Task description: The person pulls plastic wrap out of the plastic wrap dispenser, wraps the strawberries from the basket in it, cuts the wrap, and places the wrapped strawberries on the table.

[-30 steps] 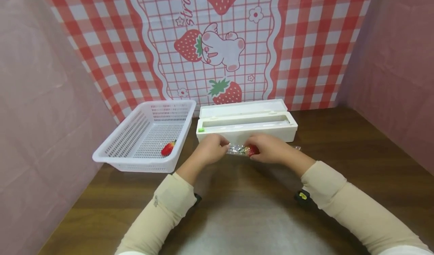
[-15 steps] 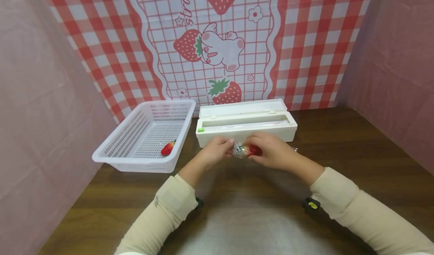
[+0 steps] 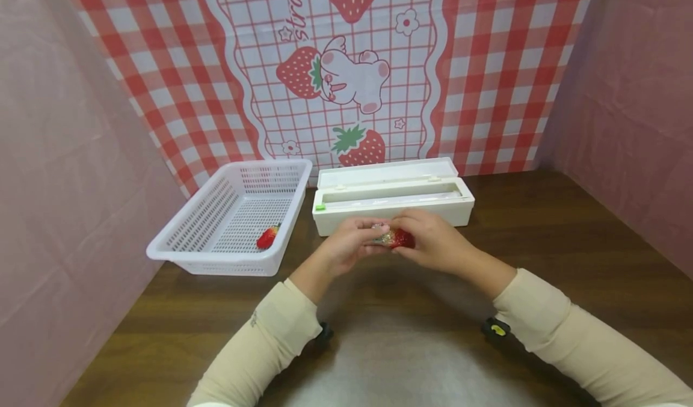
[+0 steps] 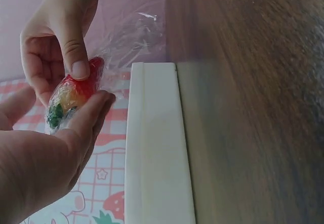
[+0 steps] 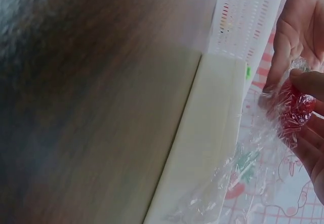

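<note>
Wrapped strawberry (image 5: pixel 294 106) between both hands' fingertips (image 5: pixel 307 80)

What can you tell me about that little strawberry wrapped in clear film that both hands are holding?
The strawberry is small, red with a green leafy end, and looks like a glossy toy. Crinkled clear film covers it, with a loose tail trailing off. It is held above the brown table, just in front of the long white box. The left hand cradles it on its fingers and the right hand pinches it with the thumb on top.
</note>
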A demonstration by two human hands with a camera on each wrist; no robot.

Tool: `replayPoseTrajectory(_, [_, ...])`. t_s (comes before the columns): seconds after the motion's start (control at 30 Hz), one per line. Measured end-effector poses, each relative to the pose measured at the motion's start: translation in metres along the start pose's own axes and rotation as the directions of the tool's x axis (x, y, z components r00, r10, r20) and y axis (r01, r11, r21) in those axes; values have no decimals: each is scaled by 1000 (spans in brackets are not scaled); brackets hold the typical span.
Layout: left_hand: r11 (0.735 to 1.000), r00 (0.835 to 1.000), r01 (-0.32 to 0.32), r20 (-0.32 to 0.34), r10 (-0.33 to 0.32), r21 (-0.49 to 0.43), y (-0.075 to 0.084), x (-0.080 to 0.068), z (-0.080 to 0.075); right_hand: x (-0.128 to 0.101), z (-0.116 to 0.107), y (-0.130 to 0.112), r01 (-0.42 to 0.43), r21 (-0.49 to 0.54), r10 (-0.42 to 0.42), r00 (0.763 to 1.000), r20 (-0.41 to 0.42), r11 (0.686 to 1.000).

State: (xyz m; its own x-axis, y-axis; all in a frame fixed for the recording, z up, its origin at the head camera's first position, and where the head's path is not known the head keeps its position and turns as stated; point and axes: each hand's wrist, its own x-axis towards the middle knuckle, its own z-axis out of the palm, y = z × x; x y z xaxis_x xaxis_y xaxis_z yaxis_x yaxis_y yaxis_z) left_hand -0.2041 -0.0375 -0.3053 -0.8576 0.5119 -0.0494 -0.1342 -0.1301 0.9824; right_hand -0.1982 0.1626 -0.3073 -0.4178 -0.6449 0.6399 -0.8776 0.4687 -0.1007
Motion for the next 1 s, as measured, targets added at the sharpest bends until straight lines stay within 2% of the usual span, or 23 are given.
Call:
replayPoseTrajectory(0.2, [999, 1000, -17, -22, 18, 37, -4, 2, 0, 0, 2, 1, 40, 38, -39, 999, -23, 998])
replayPoseTrajectory(0.33, [997, 999, 3, -43, 1, 72, -6, 1, 0, -2, 2, 1, 52, 65, -51, 999, -14, 997])
replayPoseTrajectory(0.6, [999, 998, 30, -59, -28, 38, -6, -1, 1, -1, -1, -1, 47, 41, -48, 999, 14, 998])
replayPoseTrajectory(0.77, [997, 993, 17, -118, -7, 79, -7, -2, -1, -1, -5, -2, 32, 10, -32, 999, 30, 999])
replayPoseTrajectory(1.0, [988, 989, -9, -142, 31, 156, -9, -4, -1, 0, -8, -2, 39, 7, -40, 998, 48, 999])
